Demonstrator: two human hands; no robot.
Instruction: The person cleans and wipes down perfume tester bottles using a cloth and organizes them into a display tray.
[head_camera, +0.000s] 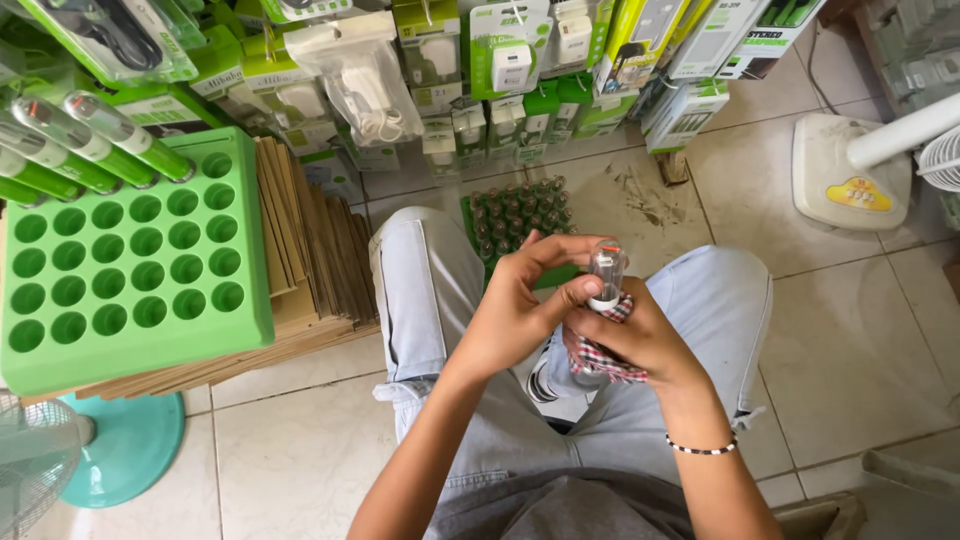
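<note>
i see my right hand (640, 335) just right of frame centre, closed around a bunched red-and-white checked cloth (603, 358) and the lower end of a small clear cylinder (606, 272). the cylinder stands nearly upright, its long axis running up and down the frame, with an orange-tipped part showing inside near the top and a white band low down. it looks like smooth hard plastic; the cloth is soft and crumpled, spilling out under my palm.

my left hand (520, 305) comes in from the left and touches the cylinder, thumb against the white band, fingers curled over toward the top, so it is pinched on the cylinder from the side. both hands meet on it, the right below it, the left beside and above. a black-and-white bead bracelet (702, 449) sits on my right wrist.

under the hands are my knees in pale denim. past them, on the tiled floor (850, 330), a dark green tray (520, 215) holds rows of small dark cylinders. at left, a bright green moulded tray (130, 265) with round empty wells rests on a stack of flat brown cardboard (315, 255); green tubes (85, 145) lie across its top edge. along the top of the frame hang packaged chargers (505, 55) in green-and-white card.
</note>
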